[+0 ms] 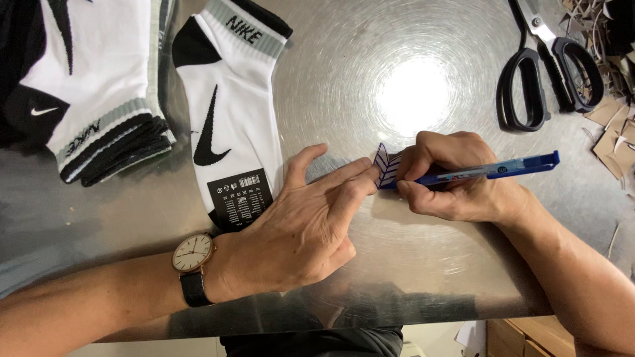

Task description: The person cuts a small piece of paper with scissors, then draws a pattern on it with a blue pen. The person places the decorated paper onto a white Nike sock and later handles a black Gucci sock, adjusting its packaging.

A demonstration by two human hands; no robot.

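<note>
Starting on your left, a stack of white and black socks [92, 86] lies at the table's far corner, and one white sock with a black card label [228, 119] lies flat beside it. Your left hand [304, 225] rests just past that sock, with a watch [193, 253] on the wrist. Its fingers are pinched on a small clear strip of plastic tag pins [385, 166], which stands up off the shiny metal table [423, 264]. Your right hand [456, 178] meets it there, wrapped tight around a blue tagging tool [489, 170], with the tool's tip right at the strip. So both hands are close together, nearly touching.

Watch that tip. It sits very near your left fingertips, and I think a small slip could poke you. The strip is thin and bendy, so it could twist or pop out of your pinch. The table looks smooth, so things may slide if you push hard.

Far on the right, black scissors [549, 73] lie near cardboard scraps [615, 132], well apart from your hands. Mind them if your elbow swings out.
</note>
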